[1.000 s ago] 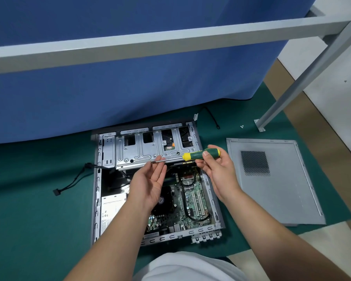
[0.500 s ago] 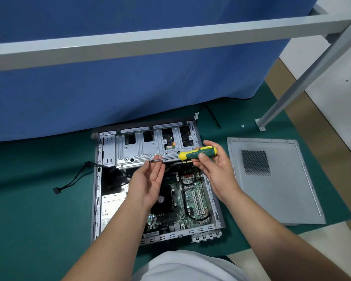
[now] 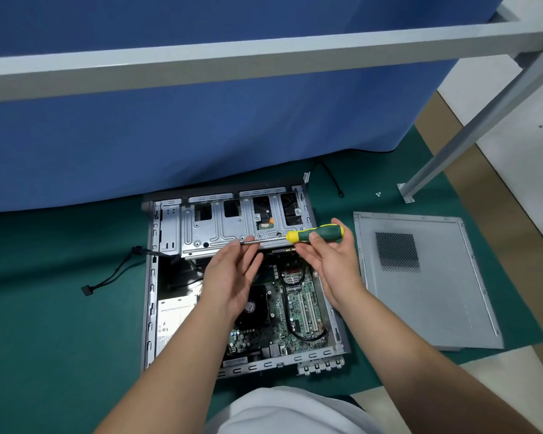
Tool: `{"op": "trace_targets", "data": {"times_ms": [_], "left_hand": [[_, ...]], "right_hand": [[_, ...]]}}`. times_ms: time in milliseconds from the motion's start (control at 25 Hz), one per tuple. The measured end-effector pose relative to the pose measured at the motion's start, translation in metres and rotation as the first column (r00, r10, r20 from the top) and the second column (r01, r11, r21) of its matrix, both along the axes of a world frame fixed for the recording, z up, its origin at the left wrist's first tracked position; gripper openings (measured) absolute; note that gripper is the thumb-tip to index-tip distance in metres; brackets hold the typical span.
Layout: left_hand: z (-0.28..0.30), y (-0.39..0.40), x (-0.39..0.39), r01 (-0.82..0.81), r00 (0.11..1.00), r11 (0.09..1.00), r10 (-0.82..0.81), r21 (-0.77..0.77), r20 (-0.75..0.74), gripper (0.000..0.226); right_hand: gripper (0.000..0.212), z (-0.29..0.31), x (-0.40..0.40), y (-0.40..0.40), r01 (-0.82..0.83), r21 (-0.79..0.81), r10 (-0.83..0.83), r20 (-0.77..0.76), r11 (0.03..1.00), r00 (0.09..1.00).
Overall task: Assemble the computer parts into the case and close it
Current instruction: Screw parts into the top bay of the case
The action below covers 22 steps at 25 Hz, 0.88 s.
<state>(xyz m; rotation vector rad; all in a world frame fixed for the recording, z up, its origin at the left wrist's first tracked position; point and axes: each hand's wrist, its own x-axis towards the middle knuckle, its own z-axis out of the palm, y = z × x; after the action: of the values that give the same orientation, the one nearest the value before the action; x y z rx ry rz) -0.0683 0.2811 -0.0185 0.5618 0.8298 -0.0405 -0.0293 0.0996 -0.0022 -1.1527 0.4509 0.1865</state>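
An open grey computer case point(image 3: 151, 296) lies flat on the green mat, with its motherboard point(image 3: 298, 305) exposed and a metal drive cage point(image 3: 220, 227) across its far end. My right hand point(image 3: 333, 264) grips the green and yellow handle of a screwdriver point(image 3: 314, 234), held level above the cage. My left hand point(image 3: 232, 277) is palm up, and its fingertips touch the tip of the screwdriver's metal shaft. The grey side panel point(image 3: 427, 286) with a vent grid lies flat to the right of the case.
A black cable with a connector point(image 3: 87, 289) trails out from the case's left side. Small screws point(image 3: 377, 193) lie on the mat near a grey frame leg point(image 3: 405, 192). A blue cloth point(image 3: 201, 126) hangs behind the case, with a grey bar point(image 3: 232, 62) overhead.
Both hands and the screwdriver have shifted slightly to the left and down over the drive cage. The grips look the same.
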Motion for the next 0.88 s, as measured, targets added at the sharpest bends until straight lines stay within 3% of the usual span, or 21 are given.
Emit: {"op": "trace_targets", "data": {"times_ms": [120, 200, 240, 320, 400, 480, 560, 680, 880], "left_hand": [[0.003, 0.001, 0.005, 0.038, 0.999, 0.992, -0.038, 0.124, 0.003, 0.017], [0.005, 0.003, 0.009, 0.092, 0.996, 0.947, -0.094, 0.309, -0.008, 0.016], [0.004, 0.006, 0.011, 0.136, 0.990, 0.878, -0.141, 0.458, -0.025, 0.013], [0.001, 0.016, 0.015, 0.239, 0.957, 0.577, -0.276, 0.781, -0.090, 0.011], [-0.006, 0.028, 0.022, 0.280, 0.892, 0.199, -0.416, 0.939, -0.178, 0.020], [-0.015, 0.040, 0.030, 0.272, 0.807, -0.171, -0.496, 0.947, -0.321, 0.032], [-0.022, 0.049, 0.036, 0.290, 0.722, -0.404, -0.502, 0.867, -0.476, 0.042], [-0.032, 0.053, 0.036, 0.296, 0.682, -0.487, -0.494, 0.822, -0.539, 0.049], [-0.037, 0.053, 0.033, 0.275, 0.700, -0.527, -0.463, 0.804, -0.543, 0.048]], "right_hand": [[0.051, 0.009, 0.020, -0.002, 0.009, -0.047, -0.006, 0.060, 0.999, 0.998], [0.042, 0.017, 0.039, -0.006, 0.010, -0.144, 0.009, 0.129, 0.990, 0.992], [0.039, 0.021, 0.049, -0.007, 0.003, -0.211, 0.034, 0.171, 0.977, 0.985], [0.038, 0.028, 0.065, -0.008, -0.025, -0.370, 0.125, 0.248, 0.929, 0.961], [0.041, 0.033, 0.077, -0.007, -0.064, -0.519, 0.247, 0.293, 0.853, 0.924], [0.044, 0.037, 0.086, -0.004, -0.099, -0.626, 0.354, 0.298, 0.774, 0.887], [0.047, 0.040, 0.094, -0.001, -0.124, -0.712, 0.440, 0.279, 0.691, 0.854], [0.053, 0.044, 0.101, 0.006, -0.122, -0.798, 0.529, 0.268, 0.590, 0.805], [0.056, 0.048, 0.108, 0.016, -0.161, -0.823, 0.602, 0.250, 0.545, 0.759]]}}
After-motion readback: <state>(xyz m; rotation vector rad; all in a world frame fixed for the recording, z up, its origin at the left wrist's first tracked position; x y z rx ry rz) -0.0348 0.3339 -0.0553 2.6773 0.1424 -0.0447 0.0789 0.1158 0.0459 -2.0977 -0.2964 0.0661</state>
